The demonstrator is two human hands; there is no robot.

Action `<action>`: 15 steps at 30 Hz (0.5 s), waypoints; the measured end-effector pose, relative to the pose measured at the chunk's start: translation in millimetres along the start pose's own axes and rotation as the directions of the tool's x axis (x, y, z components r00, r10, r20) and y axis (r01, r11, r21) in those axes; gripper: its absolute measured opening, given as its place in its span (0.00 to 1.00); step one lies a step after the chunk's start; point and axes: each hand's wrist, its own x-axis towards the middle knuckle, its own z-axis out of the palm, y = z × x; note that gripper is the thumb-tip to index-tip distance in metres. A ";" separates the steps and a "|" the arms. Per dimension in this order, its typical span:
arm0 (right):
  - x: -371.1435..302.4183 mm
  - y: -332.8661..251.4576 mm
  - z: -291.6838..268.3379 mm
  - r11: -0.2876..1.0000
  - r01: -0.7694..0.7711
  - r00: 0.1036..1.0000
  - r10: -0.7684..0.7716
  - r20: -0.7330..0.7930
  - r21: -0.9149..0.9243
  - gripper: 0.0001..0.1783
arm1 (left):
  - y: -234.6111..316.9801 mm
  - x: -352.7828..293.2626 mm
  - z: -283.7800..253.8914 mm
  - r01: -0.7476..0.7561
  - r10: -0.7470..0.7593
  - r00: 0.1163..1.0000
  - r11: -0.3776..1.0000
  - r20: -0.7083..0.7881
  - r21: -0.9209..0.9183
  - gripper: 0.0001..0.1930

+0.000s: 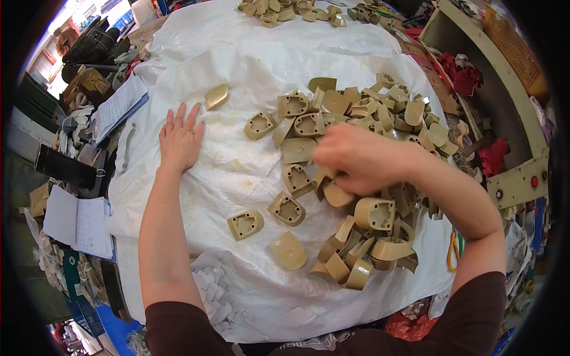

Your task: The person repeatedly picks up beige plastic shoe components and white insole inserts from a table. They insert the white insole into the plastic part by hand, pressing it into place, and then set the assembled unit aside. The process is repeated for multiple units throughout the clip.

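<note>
My left hand (181, 137) lies flat on a white woven plastic sheet (219, 166), fingers stretched out and nothing in them. Just beyond its fingertips rests a single glossy tan shoe heel (217, 97). Over a heap of similar D-shaped heels (380, 113) on the right, my right hand (351, 157) is closed, fingers curled downward; what they hold, if anything, is hidden. Several heels lie around that hand, some showing a hollow face with small holes, such as one heel (246, 225) near the middle. A smooth-faced heel (288, 250) lies closer to me.
More heels (288, 10) are heaped at the far edge. White paper-like scraps (217, 296) lie near me. Along the left side are an open notebook (77, 222), a clipboard with papers (119, 108) and a black cylinder (65, 167). A pale metal frame (522, 178) stands at the right.
</note>
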 end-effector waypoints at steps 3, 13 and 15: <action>-51.3 -17.2 -12.4 0.994 0.008 0.956 -0.039 0.291 0.109 0.12 | 37.4 -23.0 36.1 0.032 -0.027 0.999 0.991 0.040 -0.130 0.26; 71.7 12.0 -4.0 0.955 -0.120 0.958 0.040 -0.283 -0.271 0.35 | 4.6 -1.9 5.8 0.009 -0.009 1.000 1.000 -0.019 -0.016 0.26; 86.8 24.3 14.7 0.926 -0.225 0.956 0.149 -0.253 -0.304 0.38 | 6.1 -1.3 5.7 0.009 -0.009 1.000 1.000 -0.019 -0.017 0.26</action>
